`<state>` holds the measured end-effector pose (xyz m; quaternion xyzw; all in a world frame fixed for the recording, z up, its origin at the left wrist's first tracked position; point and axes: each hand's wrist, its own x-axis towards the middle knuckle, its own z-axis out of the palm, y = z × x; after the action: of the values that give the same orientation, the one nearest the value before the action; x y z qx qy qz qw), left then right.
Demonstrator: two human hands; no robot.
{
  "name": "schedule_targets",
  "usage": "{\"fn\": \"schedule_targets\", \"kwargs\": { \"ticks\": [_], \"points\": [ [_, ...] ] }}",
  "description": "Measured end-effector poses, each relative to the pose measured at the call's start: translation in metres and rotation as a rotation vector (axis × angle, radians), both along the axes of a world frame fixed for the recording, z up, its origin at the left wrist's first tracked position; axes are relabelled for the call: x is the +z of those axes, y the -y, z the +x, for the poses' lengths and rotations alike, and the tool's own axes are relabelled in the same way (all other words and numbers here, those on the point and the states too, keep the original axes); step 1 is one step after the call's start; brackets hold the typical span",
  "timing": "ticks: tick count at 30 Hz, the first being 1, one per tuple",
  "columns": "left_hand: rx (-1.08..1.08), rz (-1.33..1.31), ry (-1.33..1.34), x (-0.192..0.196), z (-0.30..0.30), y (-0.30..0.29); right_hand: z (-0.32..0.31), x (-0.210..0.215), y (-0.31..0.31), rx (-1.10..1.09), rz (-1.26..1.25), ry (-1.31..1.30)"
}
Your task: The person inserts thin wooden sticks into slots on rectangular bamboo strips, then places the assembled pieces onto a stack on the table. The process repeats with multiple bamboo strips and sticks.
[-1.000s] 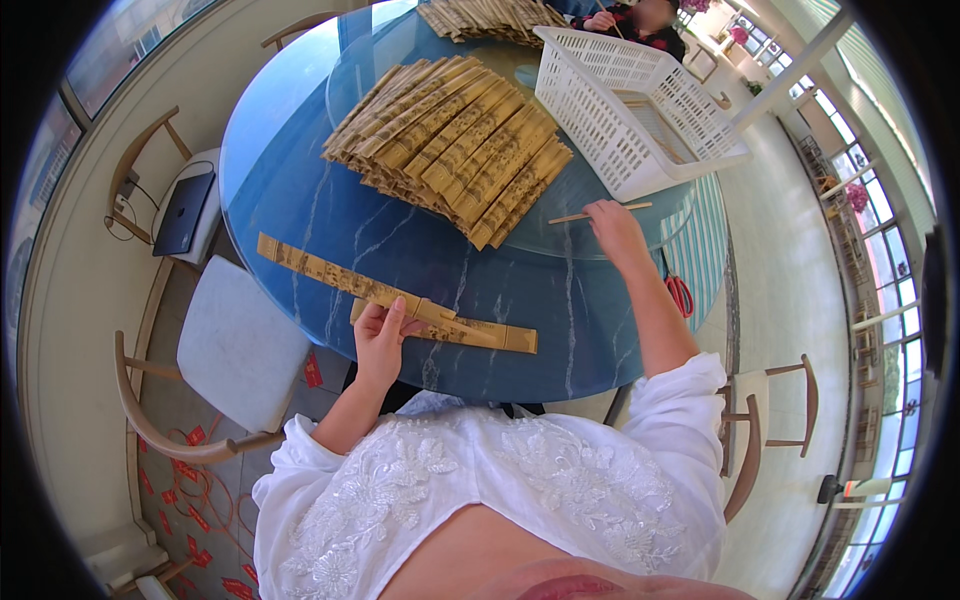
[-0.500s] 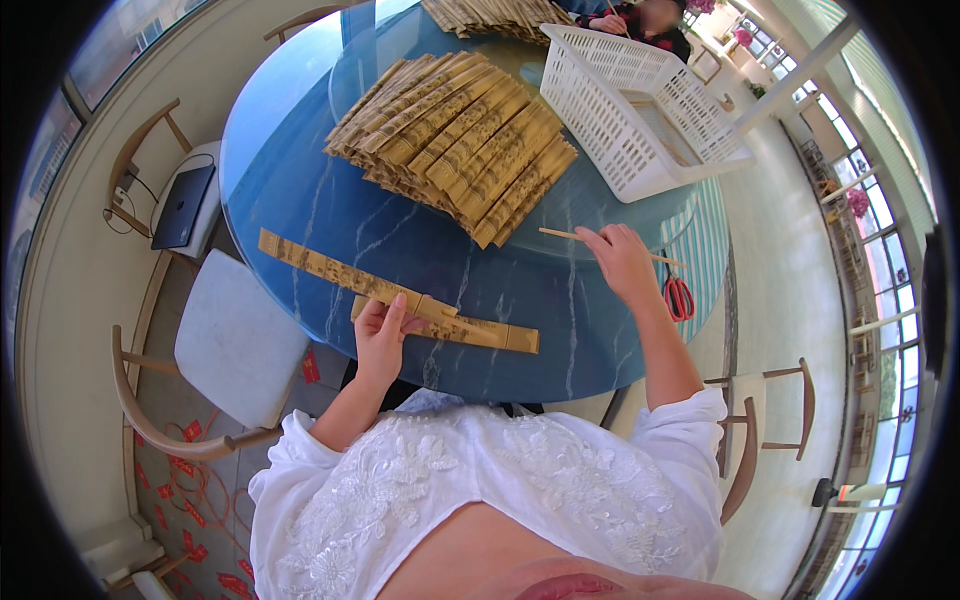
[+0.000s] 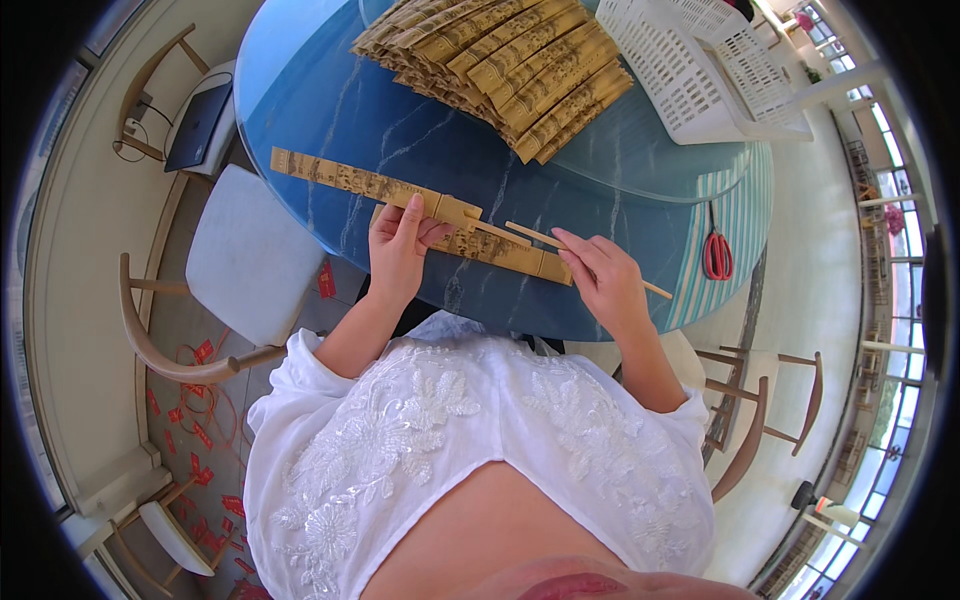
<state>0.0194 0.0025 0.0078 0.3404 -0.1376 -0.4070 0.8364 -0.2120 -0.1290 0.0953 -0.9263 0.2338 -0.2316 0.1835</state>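
Note:
My left hand (image 3: pixel 398 250) is closed on a long gold-brown paper chopstick sleeve (image 3: pixel 335 178) with dark printing, thumb on top. A second similar sleeve (image 3: pixel 515 256) lies beneath and slants to the right, partly hidden by that hand. From the upper sleeve's right end a short length of pale stick (image 3: pixel 503 234) shows. Between the thumb and fingers of my right hand (image 3: pixel 606 280) is a slim wooden chopstick (image 3: pixel 532 234). Its left tip hovers close to the sleeves, and its other end shows past the hand.
A large pile of matching sleeves (image 3: pixel 510 75) covers the far middle of the blue marbled table (image 3: pixel 300 115). Beyond it on the right stands a white plastic basket (image 3: pixel 675 95). Red-handled scissors (image 3: pixel 717 257) lie at the right. A laptop (image 3: pixel 198 127) rests on a chair at the left.
My right hand has come left and nearer to my left hand, bringing the chopstick to the sleeves. A stick now shows at the upper sleeve's end. The whole view has shifted.

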Motion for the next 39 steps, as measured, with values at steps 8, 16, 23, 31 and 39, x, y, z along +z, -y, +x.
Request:
{"fn": "schedule_targets", "kwargs": {
  "ticks": [8, 16, 23, 31, 39],
  "points": [
    [-0.01, -0.012, -0.019, -0.003, 0.001, 0.002, 0.017, -0.008, -0.009, 0.025, 0.197, 0.018],
    [-0.025, -0.047, 0.006, -0.006, 0.0, 0.0, 0.026, -0.004, -0.015, 0.014, 0.265, -0.001],
    [-0.039, -0.024, -0.005, -0.004, 0.002, -0.001, 0.032, -0.008, -0.015, 0.016, 0.353, 0.02],
    [-0.058, 0.018, 0.048, 0.0, 0.0, -0.002, 0.037, -0.01, -0.019, 0.059, 0.27, 0.013],
    [-0.042, -0.019, 0.05, -0.001, 0.0, 0.0, 0.023, 0.0, -0.013, -0.016, 0.039, -0.039]
  ]
}}
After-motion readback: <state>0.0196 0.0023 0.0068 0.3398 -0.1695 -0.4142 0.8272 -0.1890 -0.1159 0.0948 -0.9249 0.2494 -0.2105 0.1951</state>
